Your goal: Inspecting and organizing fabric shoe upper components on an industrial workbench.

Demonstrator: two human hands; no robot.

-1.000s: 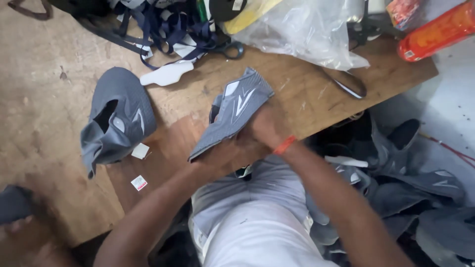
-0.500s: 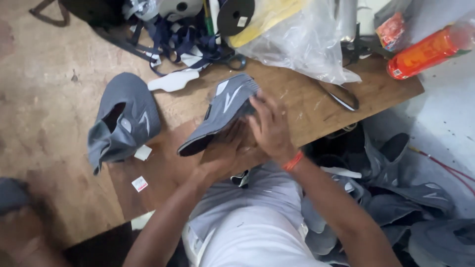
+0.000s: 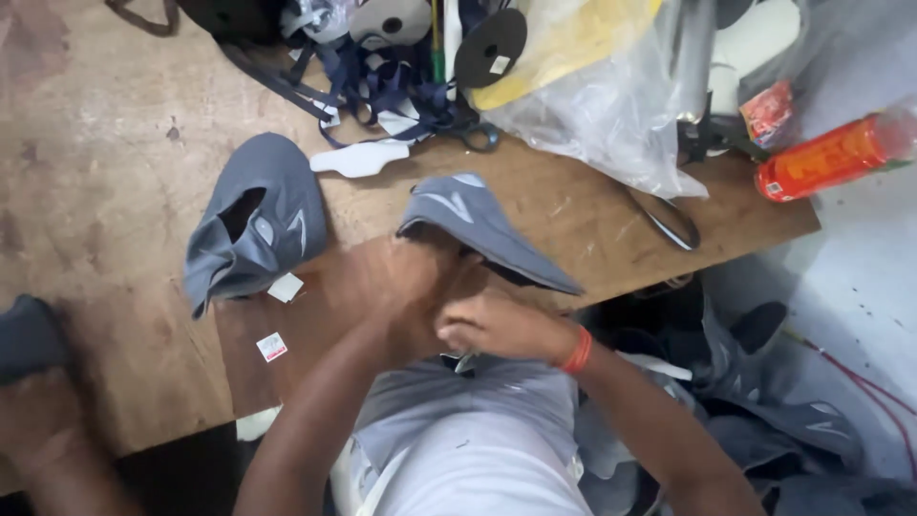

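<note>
I count two grey shoe uppers on the table point(image 3: 115, 172): one grey shoe upper point(image 3: 482, 225) at centre frame, held by my left hand point(image 3: 420, 287) with fingers curled on its near edge, and a second upper point(image 3: 253, 225) lying left of it. My right hand point(image 3: 497, 325) is bunched, fingers pressed together, just beside the left. One orange bottle point(image 3: 826, 158) lies at upper right; a small white-and-red label point(image 3: 271, 346) sits lower left.
</note>
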